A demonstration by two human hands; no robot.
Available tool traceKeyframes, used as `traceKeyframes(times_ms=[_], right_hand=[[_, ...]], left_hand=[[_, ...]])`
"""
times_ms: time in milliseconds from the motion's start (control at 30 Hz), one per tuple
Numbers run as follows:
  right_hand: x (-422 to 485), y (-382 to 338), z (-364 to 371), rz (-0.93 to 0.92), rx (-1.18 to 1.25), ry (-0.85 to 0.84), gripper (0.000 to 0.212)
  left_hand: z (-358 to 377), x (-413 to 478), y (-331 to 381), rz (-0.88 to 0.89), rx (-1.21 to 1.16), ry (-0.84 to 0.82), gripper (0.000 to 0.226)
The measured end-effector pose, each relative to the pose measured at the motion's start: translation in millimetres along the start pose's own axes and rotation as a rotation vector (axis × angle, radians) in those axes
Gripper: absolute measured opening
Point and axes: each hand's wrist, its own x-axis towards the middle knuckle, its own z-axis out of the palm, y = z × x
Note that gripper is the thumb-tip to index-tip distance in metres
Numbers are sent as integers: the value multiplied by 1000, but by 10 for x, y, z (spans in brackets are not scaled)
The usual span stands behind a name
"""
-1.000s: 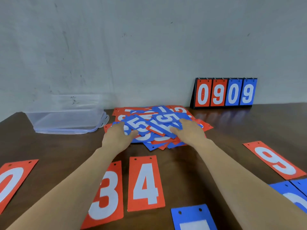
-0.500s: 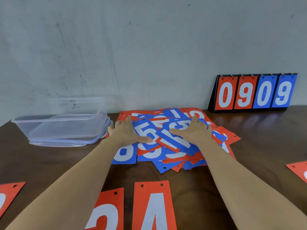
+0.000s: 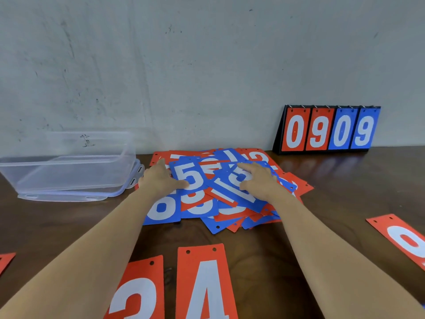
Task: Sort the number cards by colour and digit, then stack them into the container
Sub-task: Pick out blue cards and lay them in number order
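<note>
Left hand (image 3: 158, 180) and right hand (image 3: 259, 180) press flat, fingers spread, on the pile (image 3: 200, 209); the blue 5 card (image 3: 190, 178) lies between them, touching the left thumb.

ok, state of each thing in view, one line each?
card pile, unsorted, red and blue overlapping.
left hand, flat on the pile, thumb on blue 5.
right hand, fingers spread on a blue card atop the pile.
container, upright, unlidded, no cards inside.
red 3, flat, face up.
red 4, flat, face up beside it.
scoreboard, standing, reads 0909.
</note>
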Motion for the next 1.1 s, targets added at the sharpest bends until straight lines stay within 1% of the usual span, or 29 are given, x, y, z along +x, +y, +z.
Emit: traceKeyframes(times_ms=[67, 100, 133, 167, 200, 267, 367, 500, 567, 667, 733, 767, 800, 867, 933, 1000, 1067, 1100], right_hand=[[10, -27, 7, 122, 10, 179, 62], [7, -53, 13, 218, -5, 229, 70], [12, -77, 31, 309, -34, 218, 84], [10, -99, 62, 369, -79, 166, 97], [14, -108, 107, 399, -123, 117, 107], [44, -101, 176, 404, -171, 97, 113], [128, -76, 138, 379, -145, 79, 103], [123, 1, 89, 357, -117, 58, 89], [91, 12, 91, 326, -112, 98, 82], [51, -18, 102, 246, -93, 211, 76], [53, -36, 104, 167, 6, 272, 76], [55, -47, 98, 128, 107, 299, 75], [57, -53, 88, 110, 235, 319, 73], [26, -81, 20, 114, 529, 362, 64], [-43, -121, -68, 125, 774, 347, 45], [-131, -164, -141, 119, 907, 318, 21], [-242, -250, -205, 131, 1023, 260, 9], [-291, -303, -228, 136, 1065, 223, 9]], left_hand=[[14, -16, 23, -47, 38, 30, 100], [21, -39, 40, -68, 93, 41, 102], [26, -67, 57, -83, 160, 40, 107], [36, -91, 67, -89, 219, 31, 112], [48, -106, 72, -88, 258, 23, 114], [79, -75, 58, -69, 272, 15, 110], [85, -14, 49, -40, 216, 10, 99], [82, 7, 53, -45, 121, 19, 88], [79, 6, 48, -37, 54, 46, 85], [77, -34, 66, 4, -16, 140, 75], [80, -67, 66, 64, -65, 206, 60], [73, -86, 69, 94, -147, 215, 51], [59, -106, 80, 110, -255, 210, 44], [12, -152, 109, 94, -441, 202, 39], [-62, -204, 134, 70, -574, 194, 36], [-120, -261, 129, 45, -685, 154, 32], [-170, -334, 88, -4, -779, 100, 27], [-198, -386, 66, -28, -831, 72, 24]])
